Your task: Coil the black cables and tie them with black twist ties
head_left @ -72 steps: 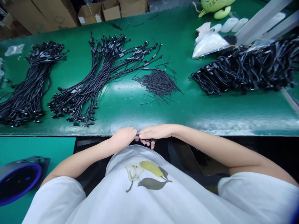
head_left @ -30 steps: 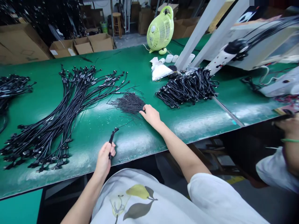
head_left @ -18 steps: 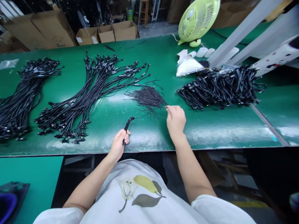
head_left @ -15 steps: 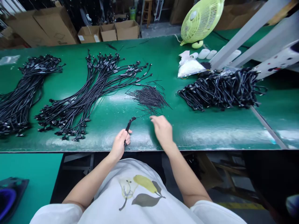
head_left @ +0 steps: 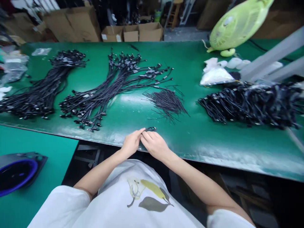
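Close together at the bench's front edge, my two hands meet around a small folded black cable (head_left: pixel 151 129). Its looped end sticks out beyond the fingers. My left hand (head_left: pixel 131 144) is closed on the cable, thumb and forefinger pinched. Fingers of my right hand (head_left: pixel 155 145) are curled and pressed against the same cable; whether a thin tie is also in them is hidden. Just beyond lies a heap of thin black ties (head_left: pixel 168 103). A spread bundle of loose black cables (head_left: pixel 116 82) lies to the left of the heap.
Another cable bundle (head_left: pixel 51 82) lies farther left on the green bench (head_left: pixel 133 106). Folded cables (head_left: pixel 247 104) are piled at right, below a white bag (head_left: pixel 216 76) and a green fan (head_left: pixel 237 27). Cardboard boxes (head_left: pixel 149 31) stand behind. A blue-rimmed object (head_left: pixel 21 174) sits lower left.
My right hand has come left and down from beside the tie heap to meet my left hand at the cable. The view has turned left.
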### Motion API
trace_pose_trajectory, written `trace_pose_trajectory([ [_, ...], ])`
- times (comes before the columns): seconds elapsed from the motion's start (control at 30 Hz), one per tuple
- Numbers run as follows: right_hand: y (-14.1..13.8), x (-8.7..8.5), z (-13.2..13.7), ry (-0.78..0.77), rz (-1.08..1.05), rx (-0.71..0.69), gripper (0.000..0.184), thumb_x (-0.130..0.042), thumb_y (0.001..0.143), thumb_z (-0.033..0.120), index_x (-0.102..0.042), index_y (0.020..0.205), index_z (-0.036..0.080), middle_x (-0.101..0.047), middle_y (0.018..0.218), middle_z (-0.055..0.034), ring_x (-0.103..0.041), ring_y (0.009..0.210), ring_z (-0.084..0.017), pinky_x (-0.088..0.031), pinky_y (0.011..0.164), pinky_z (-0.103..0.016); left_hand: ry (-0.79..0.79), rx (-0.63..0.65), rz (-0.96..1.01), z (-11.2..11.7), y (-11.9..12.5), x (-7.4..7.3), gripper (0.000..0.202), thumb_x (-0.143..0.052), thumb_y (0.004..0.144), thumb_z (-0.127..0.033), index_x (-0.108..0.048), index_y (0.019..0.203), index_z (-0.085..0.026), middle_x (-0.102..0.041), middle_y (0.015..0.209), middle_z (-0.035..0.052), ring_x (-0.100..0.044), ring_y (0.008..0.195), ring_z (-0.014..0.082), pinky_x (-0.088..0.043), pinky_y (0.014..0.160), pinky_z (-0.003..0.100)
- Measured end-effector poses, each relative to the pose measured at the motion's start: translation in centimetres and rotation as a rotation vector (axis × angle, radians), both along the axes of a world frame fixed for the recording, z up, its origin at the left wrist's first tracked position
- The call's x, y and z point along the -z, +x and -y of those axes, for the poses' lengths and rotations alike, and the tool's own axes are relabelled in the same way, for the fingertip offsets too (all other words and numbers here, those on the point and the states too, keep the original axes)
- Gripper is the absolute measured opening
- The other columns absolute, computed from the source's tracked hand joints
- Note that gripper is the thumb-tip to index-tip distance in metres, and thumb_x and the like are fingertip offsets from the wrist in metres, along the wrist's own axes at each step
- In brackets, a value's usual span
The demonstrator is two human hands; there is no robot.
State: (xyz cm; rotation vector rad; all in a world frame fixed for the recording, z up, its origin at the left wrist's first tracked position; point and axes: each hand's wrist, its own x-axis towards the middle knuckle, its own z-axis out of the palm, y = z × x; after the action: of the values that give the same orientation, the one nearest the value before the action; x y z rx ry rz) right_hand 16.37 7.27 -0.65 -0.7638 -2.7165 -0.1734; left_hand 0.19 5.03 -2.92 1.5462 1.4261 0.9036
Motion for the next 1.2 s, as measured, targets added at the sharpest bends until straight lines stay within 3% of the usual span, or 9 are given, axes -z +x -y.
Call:
trace_pose_trajectory([
  [0.07,0.1,-0.5,-0.6,0.141,0.011,-0.173,0.037,-0.029,0.093,0.006,-0.065,0.099,0.010,-0.062,0.110,-0.0158,-0.053,0.100,-0.023,-0.039,0.085,-0.036,-0.053,0.067,-0.023,0.1,-0.4,0.2,0.034,-0.043,0.089,-0.022,-0.067,0.113,-0.020,-0.069,0.105,0.0081,-0.060,0.101,0.0233,-0.043,0.094,0.036],
  [0.17,0.2,-0.9,-1.6,0.262,0.058,-0.294,0.036,-0.031,0.090,0.004,-0.066,0.099,0.010,-0.062,0.100,-0.0145,-0.054,0.091,-0.023,-0.040,0.084,-0.038,-0.221,0.121,0.108,-0.1,-0.8,0.6,0.038,-0.043,0.090,-0.024,-0.065,0.119,-0.016,-0.064,0.073,0.0031,-0.057,0.071,0.0172,-0.047,0.074,0.030],
  [0.27,0.0,-0.8,-2.4,0.337,0.155,-0.331,0.037,-0.032,0.087,0.004,-0.067,0.096,0.011,-0.059,0.086,-0.0139,-0.051,0.077,-0.024,-0.040,0.073,-0.039,-0.378,0.086,0.320,-0.5,-0.9,1.0,0.057,-0.047,0.088,-0.026,-0.040,0.144,-0.014,-0.047,0.058,-0.0047,-0.042,0.054,0.0106,-0.038,0.057,0.024],
  [0.47,-0.6,-1.4,-3.0,0.387,0.359,-0.451,0.043,-0.030,0.082,0.001,-0.068,0.080,0.021,-0.050,0.071,-0.0111,-0.043,0.069,-0.026,-0.033,0.062,-0.039,-0.480,0.059,0.360,-0.3,-0.6,0.9,0.066,-0.045,0.086,-0.020,-0.028,0.150,-0.016,-0.050,0.066,-0.0025,-0.046,0.060,0.0116,-0.041,0.065,0.027],
  [0.57,-0.9,-1.5,-3.9,0.410,0.348,-0.509,0.040,-0.031,0.079,-0.001,-0.065,0.074,0.020,-0.047,0.067,-0.0101,-0.039,0.063,-0.024,-0.027,0.057,-0.038,-0.409,0.122,0.234,0.2,-0.9,-0.7,0.077,-0.052,0.080,-0.019,-0.024,0.151,-0.018,-0.062,0.107,0.0085,-0.057,0.096,0.0196,-0.044,0.089,0.036],
  [0.7,-1.5,-0.9,-5.1,0.390,0.214,-0.443,0.034,-0.033,0.084,0.001,-0.060,0.074,0.020,-0.042,0.063,-0.0062,-0.035,0.056,-0.021,-0.022,0.054,-0.037,-0.415,0.115,0.197,0.4,-1.5,-3.0,0.088,-0.054,0.073,-0.018,-0.018,0.152,-0.014,-0.042,0.146,0.0150,-0.044,0.128,0.0273,-0.034,0.107,0.041],
  [1.0,-2.8,-0.4,-5.0,0.439,0.205,-0.099,0.026,-0.038,0.088,0.006,-0.053,0.070,0.017,-0.045,0.061,-0.0053,-0.042,0.053,-0.018,-0.021,0.051,-0.031,-0.449,-0.202,0.637,-2.5,-0.6,-2.3,0.073,-0.048,0.063,-0.002,-0.048,0.135,-0.010,-0.063,0.107,0.0080,-0.055,0.106,0.0201,-0.037,0.102,0.037],
  [1.1,-2.8,-1.0,-6.2,0.355,0.168,-0.111,0.023,-0.040,0.080,0.000,-0.051,0.067,0.017,-0.047,0.058,-0.0039,-0.043,0.047,-0.016,-0.019,0.049,-0.029,-0.365,-0.208,0.747,-2.9,-0.2,-2.5,0.051,-0.048,0.059,0.003,-0.065,0.104,-0.012,-0.064,0.090,0.0034,-0.055,0.098,0.0177,-0.034,0.103,0.035],
  [1.2,-2.9,-2.4,-6.8,0.242,0.054,-0.113,0.021,-0.041,0.080,0.002,-0.052,0.069,0.017,-0.050,0.058,-0.0018,-0.045,0.046,-0.014,-0.020,0.048,-0.028,-0.301,-0.245,0.878,-3.3,-0.2,-2.9,0.020,-0.054,0.076,-0.010,-0.068,0.090,-0.013,-0.066,0.090,0.0039,-0.056,0.099,0.0179,-0.033,0.104,0.035],
])
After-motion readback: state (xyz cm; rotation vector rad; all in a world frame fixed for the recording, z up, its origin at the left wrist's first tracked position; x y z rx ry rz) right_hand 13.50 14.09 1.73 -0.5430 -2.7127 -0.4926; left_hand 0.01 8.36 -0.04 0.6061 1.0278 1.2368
